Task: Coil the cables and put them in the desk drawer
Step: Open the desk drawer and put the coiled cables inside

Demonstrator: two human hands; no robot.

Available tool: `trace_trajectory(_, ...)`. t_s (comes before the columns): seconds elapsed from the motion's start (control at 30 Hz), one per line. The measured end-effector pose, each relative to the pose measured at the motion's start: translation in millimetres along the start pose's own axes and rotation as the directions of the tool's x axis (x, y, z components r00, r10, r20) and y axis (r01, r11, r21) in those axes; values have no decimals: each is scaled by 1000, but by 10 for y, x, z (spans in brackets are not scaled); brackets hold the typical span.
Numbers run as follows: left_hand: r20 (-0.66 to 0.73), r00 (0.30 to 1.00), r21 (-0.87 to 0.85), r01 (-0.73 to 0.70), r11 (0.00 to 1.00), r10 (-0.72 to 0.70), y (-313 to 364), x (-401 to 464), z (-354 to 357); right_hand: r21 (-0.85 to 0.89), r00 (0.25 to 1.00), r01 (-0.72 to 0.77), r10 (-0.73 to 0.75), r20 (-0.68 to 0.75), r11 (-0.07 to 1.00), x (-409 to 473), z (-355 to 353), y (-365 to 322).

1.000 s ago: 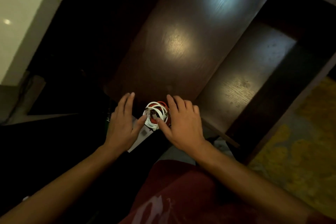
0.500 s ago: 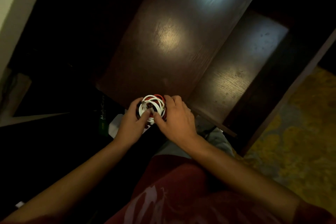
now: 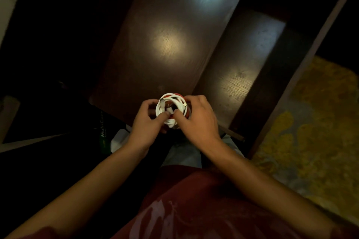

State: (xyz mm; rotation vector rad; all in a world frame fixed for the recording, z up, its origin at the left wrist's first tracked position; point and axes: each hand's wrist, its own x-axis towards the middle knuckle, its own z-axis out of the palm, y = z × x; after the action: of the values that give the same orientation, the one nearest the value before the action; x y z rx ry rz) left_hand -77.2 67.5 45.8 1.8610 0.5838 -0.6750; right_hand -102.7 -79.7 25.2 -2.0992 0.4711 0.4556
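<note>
Since a second ago both hands have closed in from lying flat at either side, and now grip the bundle of coiled white and red cables point(image 3: 172, 109) between them. The left hand point(image 3: 144, 125) curls round the bundle's left side, thumb pressed on the white loops; the right hand point(image 3: 196, 120) cups its right side, thumb pinching the near loops. The bundle sits at the near edge of the dark glossy wooden counter point(image 3: 167, 44). Left of the bundle, a white paper point(image 3: 119, 138) shows dimly.
</note>
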Motion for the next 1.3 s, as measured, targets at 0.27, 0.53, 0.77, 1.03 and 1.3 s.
trace_trajectory(0.27,213,969,-9,-129,992,128,481,191,874,138,959,-29,66,-275,990,224,-733,514)
trace_trajectory(0.53,312,938,100,-193,976,154,436,654,1604,295,907,-185,279,-317,938,578,-906,1152)
trace_trajectory(0.77,228,973,223,-101,970,49,199,1219,2097,355,834,-372,477,-278,857,1164,-615,1486)
trace_trajectory(1.03,269,961,295,-141,945,59,-184,1817,2372,223,820,-499,540,-190,837,1626,-439,1877)
trace_trajectory(1.3,303,952,299,-134,945,39,-226,2040,2510,319,809,-524,578,-104,790,1781,-450,2060)
